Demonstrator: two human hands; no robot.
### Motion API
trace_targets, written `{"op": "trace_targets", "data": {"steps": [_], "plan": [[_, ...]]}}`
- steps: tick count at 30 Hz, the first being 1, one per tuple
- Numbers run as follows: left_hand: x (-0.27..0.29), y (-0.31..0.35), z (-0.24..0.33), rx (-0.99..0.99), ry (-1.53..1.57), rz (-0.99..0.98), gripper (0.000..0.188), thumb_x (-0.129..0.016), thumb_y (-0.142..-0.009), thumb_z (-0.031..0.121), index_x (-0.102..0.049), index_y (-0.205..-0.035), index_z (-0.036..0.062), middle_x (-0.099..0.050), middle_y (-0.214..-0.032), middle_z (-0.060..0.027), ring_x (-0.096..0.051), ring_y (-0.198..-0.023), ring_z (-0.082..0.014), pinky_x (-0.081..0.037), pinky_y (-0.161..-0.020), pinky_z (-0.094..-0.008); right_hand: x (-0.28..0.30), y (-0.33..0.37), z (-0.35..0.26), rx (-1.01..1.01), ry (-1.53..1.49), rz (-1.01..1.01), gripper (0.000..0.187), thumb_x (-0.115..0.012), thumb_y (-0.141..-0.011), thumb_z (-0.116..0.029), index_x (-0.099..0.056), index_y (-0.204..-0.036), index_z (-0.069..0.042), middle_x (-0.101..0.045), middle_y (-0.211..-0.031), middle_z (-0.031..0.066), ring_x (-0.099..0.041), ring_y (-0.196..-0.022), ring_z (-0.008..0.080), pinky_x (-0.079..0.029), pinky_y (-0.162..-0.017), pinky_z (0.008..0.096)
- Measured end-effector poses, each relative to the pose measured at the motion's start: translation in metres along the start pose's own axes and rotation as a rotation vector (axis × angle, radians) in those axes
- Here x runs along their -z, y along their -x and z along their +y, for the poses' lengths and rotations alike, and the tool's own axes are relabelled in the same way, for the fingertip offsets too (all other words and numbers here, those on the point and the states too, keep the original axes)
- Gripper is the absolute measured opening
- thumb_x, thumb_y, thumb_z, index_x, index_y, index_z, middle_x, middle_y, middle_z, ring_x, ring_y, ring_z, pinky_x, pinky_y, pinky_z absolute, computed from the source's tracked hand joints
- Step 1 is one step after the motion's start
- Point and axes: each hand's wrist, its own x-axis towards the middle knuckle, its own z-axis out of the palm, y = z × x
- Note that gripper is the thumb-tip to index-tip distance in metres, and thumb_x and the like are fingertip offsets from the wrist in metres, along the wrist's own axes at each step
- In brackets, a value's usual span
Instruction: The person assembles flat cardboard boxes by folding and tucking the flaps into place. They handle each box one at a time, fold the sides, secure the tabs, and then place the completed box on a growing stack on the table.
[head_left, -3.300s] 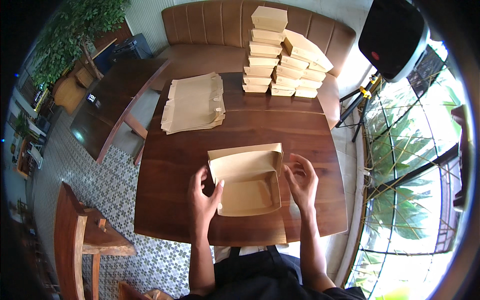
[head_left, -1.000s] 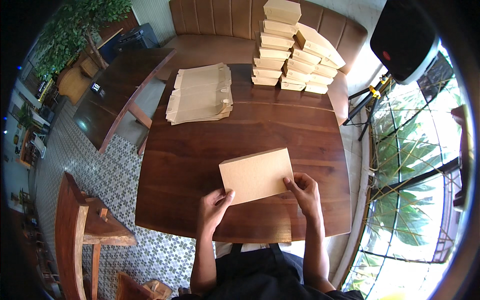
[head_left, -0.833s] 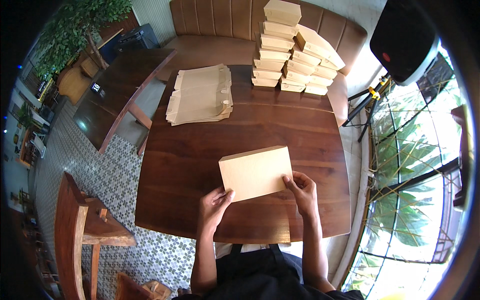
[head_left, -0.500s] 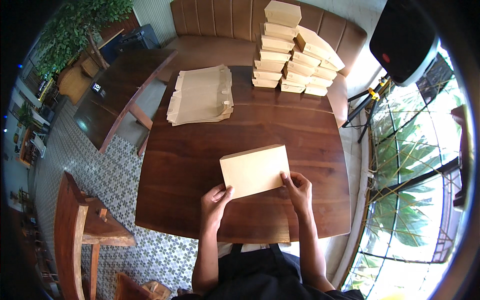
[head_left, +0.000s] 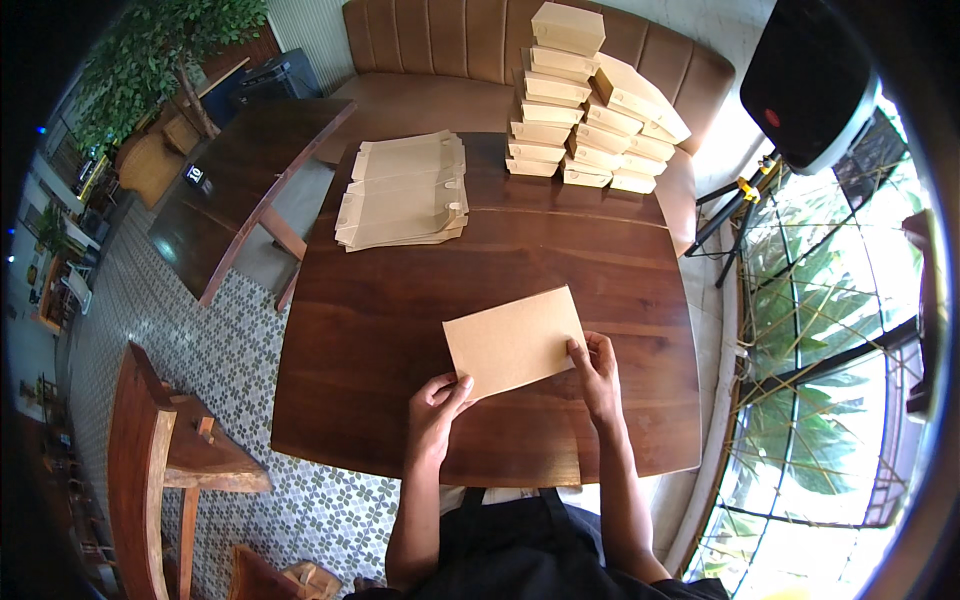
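Observation:
A brown cardboard box (head_left: 516, 342) is held over the near half of the table, one broad flat face toward me and its right end tilted up. My left hand (head_left: 437, 408) grips its lower left corner, thumb on the face. At the right edge, my right hand (head_left: 594, 372) pinches it, also thumb on top; the fingers behind the cardboard are partly hidden. Farther off on the left lies a stack of flat, unfolded cardboard blanks (head_left: 405, 195). Several folded boxes (head_left: 555, 90) are piled in tall stacks at the far right of the table.
The dark wooden table (head_left: 340, 370) has a brown padded bench (head_left: 420, 95) behind it. A black speaker on a tripod (head_left: 740, 190) stands by the window at right. Another wooden table (head_left: 235, 180) and a wooden chair (head_left: 150, 460) are on the left.
The box has tilted, its right end rising and its broad face turning more toward me, so the far side strip no longer shows. Both hands keep their hold and have shifted slightly.

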Motion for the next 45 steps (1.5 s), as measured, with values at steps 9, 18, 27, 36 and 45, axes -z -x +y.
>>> {"op": "trace_targets", "data": {"steps": [9,18,27,36,45], "plan": [[-0.014,-0.011,-0.004,-0.148,-0.080,0.054,0.044,-0.075,-0.102,0.033,-0.065,-0.114,-0.0077,-0.074,-0.105,-0.0213,-0.078,-0.087,-0.0264,-0.067,-0.083,-0.0365,0.000,-0.010,0.003,0.019,0.045,-0.050,0.048,-0.069,-0.106,-0.039,-0.062,-0.131,0.001,-0.075,-0.114,0.0158,-0.069,-0.101,0.0180,-0.055,-0.090,0.0351],[-0.008,-0.002,0.019,-0.029,-0.268,0.042,0.057,-0.070,-0.104,0.044,-0.059,-0.121,-0.0087,-0.074,-0.085,-0.0217,-0.075,-0.071,-0.0226,-0.063,-0.065,-0.0326,0.009,-0.005,-0.027,0.028,0.431,0.030,0.048,-0.071,-0.102,-0.043,-0.065,-0.125,-0.002,-0.073,-0.082,0.0138,-0.068,-0.069,0.0180,-0.054,-0.064,0.0356],[-0.006,-0.005,0.013,-0.038,-0.237,-0.006,0.063,-0.070,-0.104,0.043,-0.051,-0.138,-0.0074,-0.075,-0.090,-0.0221,-0.076,-0.075,-0.0235,-0.064,-0.069,-0.0327,0.003,-0.006,-0.017,0.051,0.424,0.028,0.049,-0.066,-0.105,-0.044,-0.064,-0.128,0.000,-0.073,-0.092,0.0171,-0.071,-0.083,0.0252,-0.056,-0.076,0.0399],[-0.003,-0.015,0.013,-0.041,-0.294,-0.025,0.057,-0.072,-0.102,0.047,-0.068,-0.101,-0.0099,-0.074,-0.084,-0.0193,-0.075,-0.071,-0.0209,-0.063,-0.064,-0.0315,-0.024,0.042,-0.036,0.818,0.707,-0.199,0.060,-0.086,-0.088,-0.036,-0.065,-0.141,-0.017,-0.050,-0.156,0.0147,-0.040,-0.152,0.0348,-0.027,-0.125,0.0603],[-0.007,-0.014,0.017,-0.023,-0.223,-0.066,0.056,-0.074,-0.102,0.045,-0.070,-0.102,-0.0107,-0.075,-0.086,-0.0184,-0.075,-0.073,-0.0208,-0.064,-0.068,-0.0325,-0.054,0.033,-0.024,0.820,0.880,-0.272,0.054,-0.081,-0.088,-0.034,-0.068,-0.140,-0.025,-0.059,-0.153,0.0061,-0.047,-0.149,0.0285,-0.029,-0.123,0.0556]]}}
